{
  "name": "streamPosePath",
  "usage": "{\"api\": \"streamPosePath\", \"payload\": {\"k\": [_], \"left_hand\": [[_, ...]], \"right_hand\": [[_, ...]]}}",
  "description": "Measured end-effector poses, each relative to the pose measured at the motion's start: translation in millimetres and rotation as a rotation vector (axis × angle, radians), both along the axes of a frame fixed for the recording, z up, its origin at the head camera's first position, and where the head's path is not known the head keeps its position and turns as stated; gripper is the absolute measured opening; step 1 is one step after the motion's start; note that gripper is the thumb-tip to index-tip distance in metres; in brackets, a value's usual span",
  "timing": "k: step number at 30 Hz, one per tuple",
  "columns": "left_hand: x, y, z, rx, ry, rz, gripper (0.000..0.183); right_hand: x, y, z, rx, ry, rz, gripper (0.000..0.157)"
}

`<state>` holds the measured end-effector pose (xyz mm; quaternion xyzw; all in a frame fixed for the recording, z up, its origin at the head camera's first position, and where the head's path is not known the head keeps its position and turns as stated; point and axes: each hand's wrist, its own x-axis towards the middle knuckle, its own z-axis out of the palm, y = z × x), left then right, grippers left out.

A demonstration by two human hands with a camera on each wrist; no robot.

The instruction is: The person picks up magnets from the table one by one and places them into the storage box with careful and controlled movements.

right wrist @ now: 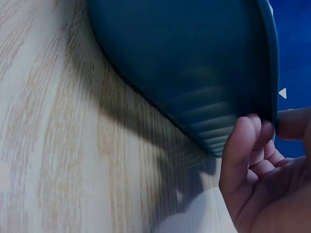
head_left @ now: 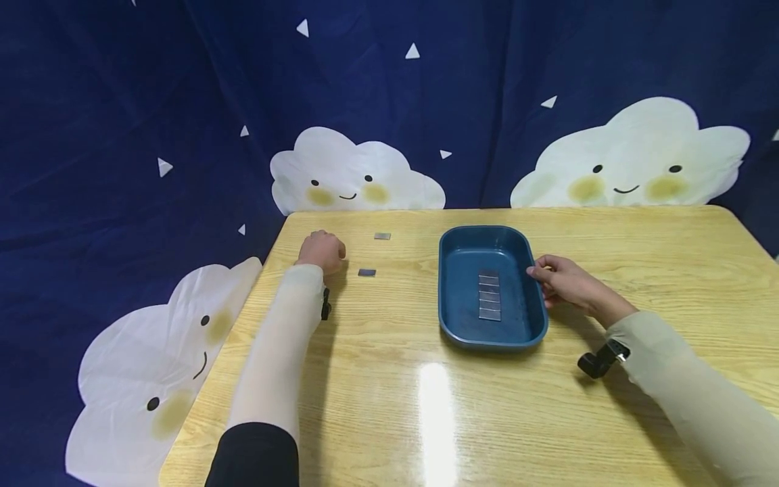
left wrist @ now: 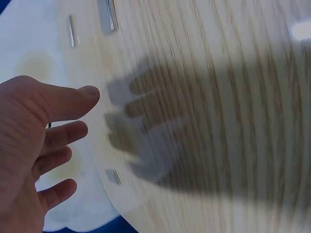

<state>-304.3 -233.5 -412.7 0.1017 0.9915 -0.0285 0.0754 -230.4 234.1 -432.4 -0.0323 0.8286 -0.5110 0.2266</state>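
Observation:
My left hand is over the far left part of the table, its fingers loosely bent and holding nothing. Close to it lie two small metal plates, one dark and one lighter farther back. The left wrist view has a third small plate near the table edge; the hand hides it in the head view. My right hand pinches the right rim of a blue tray between thumb and fingers. Inside the tray, several metal plates form a column.
All of this is on a light wooden table with rounded corners. A dark blue curtain with cloud prints hangs behind it and along its left side. Light glares off the tabletop in front of the tray.

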Motion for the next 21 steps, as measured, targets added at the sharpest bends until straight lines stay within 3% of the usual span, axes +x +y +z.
{"api": "streamPosePath", "payload": {"k": [12, 21], "left_hand": [[5.0, 32, -3.7, 0.073, -0.065, -0.117, 0.013], [2.5, 39, -15.1, 0.083, -0.052, -0.101, 0.008]], "right_hand": [[-2.3, 0, -0.5, 0.001, -0.016, 0.0, 0.031], [-1.8, 1, -1.7, -0.005, -0.017, -0.004, 0.03]]}}
